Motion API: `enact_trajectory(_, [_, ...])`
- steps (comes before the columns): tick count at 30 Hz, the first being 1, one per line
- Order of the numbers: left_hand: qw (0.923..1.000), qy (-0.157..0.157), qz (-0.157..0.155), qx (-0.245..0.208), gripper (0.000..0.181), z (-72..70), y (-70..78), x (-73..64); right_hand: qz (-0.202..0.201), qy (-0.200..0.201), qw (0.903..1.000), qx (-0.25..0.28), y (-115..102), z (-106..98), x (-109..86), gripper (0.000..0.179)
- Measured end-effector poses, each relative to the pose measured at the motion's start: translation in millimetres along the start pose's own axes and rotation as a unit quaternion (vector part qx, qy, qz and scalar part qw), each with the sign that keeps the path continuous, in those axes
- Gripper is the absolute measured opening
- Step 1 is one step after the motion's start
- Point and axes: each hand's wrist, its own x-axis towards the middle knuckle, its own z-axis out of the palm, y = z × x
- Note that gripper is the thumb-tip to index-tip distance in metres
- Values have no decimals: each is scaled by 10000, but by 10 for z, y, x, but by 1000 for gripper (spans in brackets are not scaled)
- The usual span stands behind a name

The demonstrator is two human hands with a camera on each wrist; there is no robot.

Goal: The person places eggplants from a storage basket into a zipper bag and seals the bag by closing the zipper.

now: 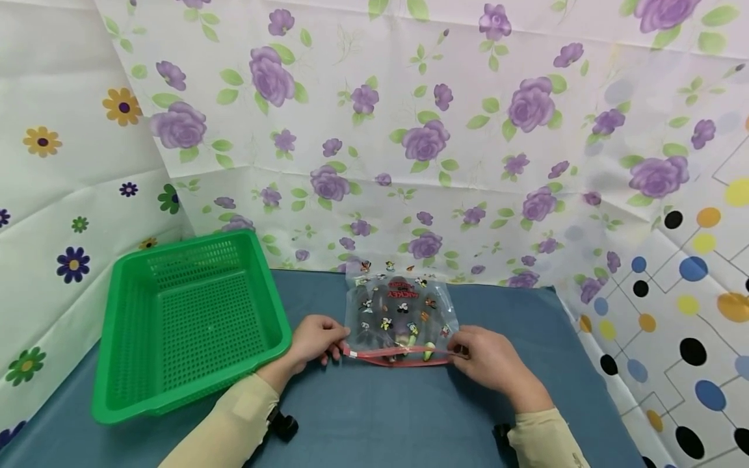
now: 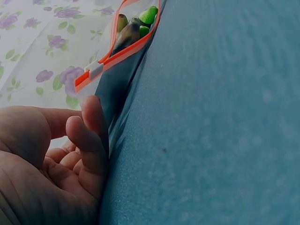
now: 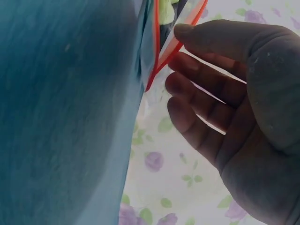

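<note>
A clear zip bag printed with small cartoon figures lies on the blue cloth, its red-edged mouth towards me and parted. Several dark, long things and some light green pieces are inside; their kind is unclear through the plastic. With thumb and fingertips my left hand pinches the bag's left edge, close to the white slider. At the other corner, my right hand pinches the upper lip of the mouth between thumb and forefinger. The other right fingers are loosely bent below the red strip.
A green plastic basket with perforated sides stands left of the bag, its rim right beside my left wrist. Blue cloth covers the table. Flowered sheeting rises behind it, with dotted sheeting on the right.
</note>
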Motion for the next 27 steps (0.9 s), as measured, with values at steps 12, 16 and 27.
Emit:
enact_trajectory(12, [10000,-73,-21,6,25,3,-17,12,-1026,712,9920,-171,-337,127,104,20])
enact_trajectory(16, [9999,-122,-66,-47,25,0,-11,4,-1300,811,9880,-170,-450,163,161,20])
enact_trajectory(27, [9998,-47,-123,-162,26,-1,26,-9,-1894,886,9775,-273,-825,265,456,21])
